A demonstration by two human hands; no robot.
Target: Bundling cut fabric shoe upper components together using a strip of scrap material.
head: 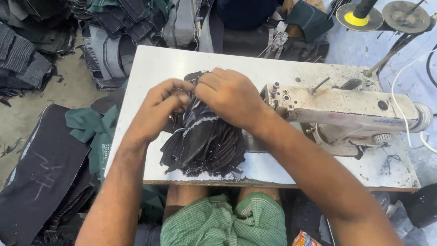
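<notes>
Left hand (160,105) pinches the top edge of the dark denim bundle (205,141), table (150,68) centre. Right hand (230,95), at its three o'clock, grips the same edge (separating pieces, judged). Next: sewing machine (346,114), three o'clock.

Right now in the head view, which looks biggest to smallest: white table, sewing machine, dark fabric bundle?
1. White table
2. Sewing machine
3. Dark fabric bundle, held by left hand and right hand; partly hidden, so unsure.

You are in a sewing workshop: a sewing machine (346,111) sits on the table (150,68), with cloth piles (114,41) around.
</notes>
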